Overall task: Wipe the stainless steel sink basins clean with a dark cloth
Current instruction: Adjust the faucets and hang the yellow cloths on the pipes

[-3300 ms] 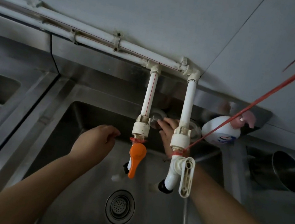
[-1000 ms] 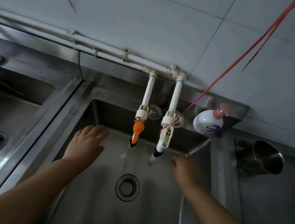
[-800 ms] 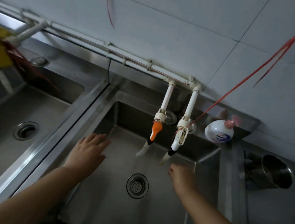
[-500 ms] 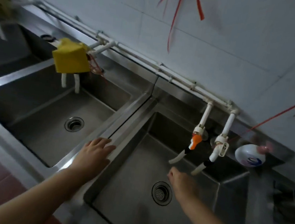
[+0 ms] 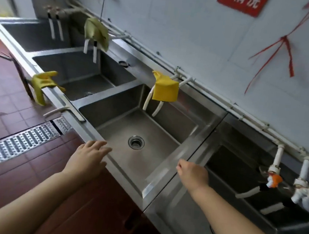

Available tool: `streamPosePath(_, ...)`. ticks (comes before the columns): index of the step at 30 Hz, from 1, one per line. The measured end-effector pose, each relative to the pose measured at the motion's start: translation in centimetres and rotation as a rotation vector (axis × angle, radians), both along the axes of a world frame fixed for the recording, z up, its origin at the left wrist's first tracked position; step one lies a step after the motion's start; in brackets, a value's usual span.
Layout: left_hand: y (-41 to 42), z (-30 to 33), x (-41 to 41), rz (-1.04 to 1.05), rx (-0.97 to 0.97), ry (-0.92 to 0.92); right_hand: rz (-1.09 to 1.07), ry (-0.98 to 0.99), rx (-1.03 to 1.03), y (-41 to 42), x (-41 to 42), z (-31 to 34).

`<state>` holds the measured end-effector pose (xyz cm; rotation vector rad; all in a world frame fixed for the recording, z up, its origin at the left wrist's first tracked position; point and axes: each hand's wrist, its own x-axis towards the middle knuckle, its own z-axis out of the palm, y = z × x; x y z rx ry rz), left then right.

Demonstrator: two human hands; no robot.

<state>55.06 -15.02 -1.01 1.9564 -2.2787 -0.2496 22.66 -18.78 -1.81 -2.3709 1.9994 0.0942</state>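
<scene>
**Both hands hovering empty at the front of a row of steel sinks**

A person is standing before a long run of stainless steel sink basins set against a white tiled wall. The left hand (image 5: 88, 155) is reaching toward the front rim of the middle basin (image 5: 117, 161), its fingers lying straight and relaxed and holding nothing; whether the fingertips are touching the rim cannot be told. The right hand (image 5: 191, 174) is hanging over the divider between that basin and the right basin (image 5: 241, 166), fingers curling loosely, nothing visible in its grip. No dark cloth is showing anywhere in view.

A round drain (image 5: 136, 142) is sitting in the floor of the middle basin. A yellow cloth (image 5: 165, 89) is draping over the taps above it, and a paler yellow cloth (image 5: 96, 32) is hanging over the next taps along. A yellow rubber glove (image 5: 41, 85) is lying across the front edge, further left. An orange tap handle (image 5: 275, 179) is showing at the right basin. A red sign (image 5: 241, 1) is hanging on the wall.
</scene>
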Motion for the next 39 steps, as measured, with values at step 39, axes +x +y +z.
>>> streamPosePath(39,-24.7,-10.4,35.2,0.180,0.366,-0.010,0.179,-0.065,0.144,-26.7,42.7,-4.5)
